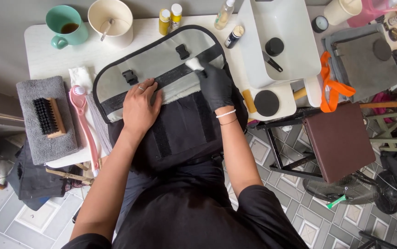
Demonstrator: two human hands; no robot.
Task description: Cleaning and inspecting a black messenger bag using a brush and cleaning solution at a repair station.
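Note:
A black messenger bag [180, 129] lies on the white table [46, 50] with its grey-lined flap [157, 60] turned open. My bare left hand [141, 106] presses flat on the flap's lower edge, fingers spread, a ring on one finger. In a black glove, my right hand [214, 85] holds a small white cloth [194, 64] against the flap's dark hook-and-loop strip. Two black buckles [130, 76] sit on the lining.
A grey towel [46, 124] carries a wooden brush [50, 116]; a pink long-handled brush [84, 124] lies beside it. At the back stand a teal mug [64, 25], a cream cup [111, 20] and small bottles [170, 17]. A white basin [279, 37] and brown stool [341, 138] are right.

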